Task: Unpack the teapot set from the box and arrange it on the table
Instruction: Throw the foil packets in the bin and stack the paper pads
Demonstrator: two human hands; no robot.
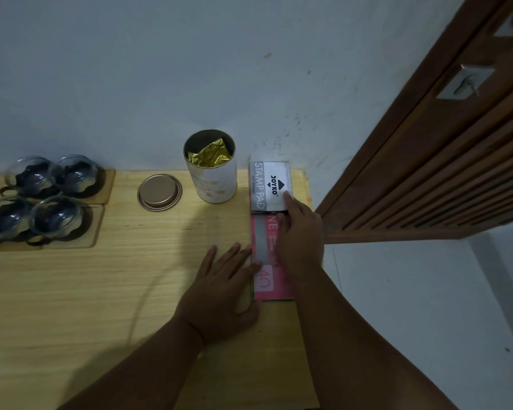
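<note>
Four cups (57, 217) well left of left grip (225, 288)

Head view, steeply down onto table (71, 291)

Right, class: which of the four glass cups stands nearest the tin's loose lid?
The back-right cup, in the wall-side row at the end facing the lid; the other three sit farther left or nearer the person.

Dim light, scuffed pale wall (160, 69) behind the wooden table (71, 291), brown slatted door (441, 173) at right
</note>
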